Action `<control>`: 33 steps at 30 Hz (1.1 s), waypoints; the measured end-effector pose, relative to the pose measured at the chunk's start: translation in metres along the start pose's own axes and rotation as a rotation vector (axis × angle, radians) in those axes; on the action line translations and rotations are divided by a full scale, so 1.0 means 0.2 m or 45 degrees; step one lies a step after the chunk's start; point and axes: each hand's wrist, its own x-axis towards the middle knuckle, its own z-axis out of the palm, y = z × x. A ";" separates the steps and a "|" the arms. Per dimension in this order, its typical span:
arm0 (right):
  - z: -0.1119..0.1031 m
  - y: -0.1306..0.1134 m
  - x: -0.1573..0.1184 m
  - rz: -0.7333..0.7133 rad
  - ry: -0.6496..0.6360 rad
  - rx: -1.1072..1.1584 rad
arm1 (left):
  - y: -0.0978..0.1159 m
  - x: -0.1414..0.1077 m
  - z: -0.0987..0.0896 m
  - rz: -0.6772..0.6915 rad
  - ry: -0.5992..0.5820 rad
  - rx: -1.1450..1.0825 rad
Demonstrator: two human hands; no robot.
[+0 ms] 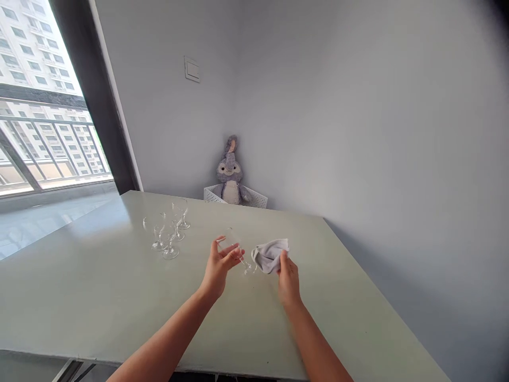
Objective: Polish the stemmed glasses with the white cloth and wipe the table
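Observation:
My left hand (219, 268) has its fingers wrapped round the bowl of a clear stemmed glass (229, 240), tilted so that its stem and foot point down to the right. In my right hand (288, 276) is a crumpled light grey cloth (270, 255), pinched at its right edge between thumb and fingers. The cloth hangs just right of the glass's foot; whether the two touch I cannot tell. Both hands are above the pale table (222, 323). To the left, several more clear stemmed glasses (170, 250) stand upright in a cluster.
Behind the table's far edge a grey plush rabbit (230, 178) sits in a white perforated basket (256, 198). Grey walls meet in the corner, with a light switch (192, 69) on the left one. A balcony railing (55, 146) shows through the opening at far left.

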 end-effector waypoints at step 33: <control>0.09 0.07 -0.24 0.518 -0.640 -0.283 | -0.08 -0.02 0.01 0.480 -0.016 0.311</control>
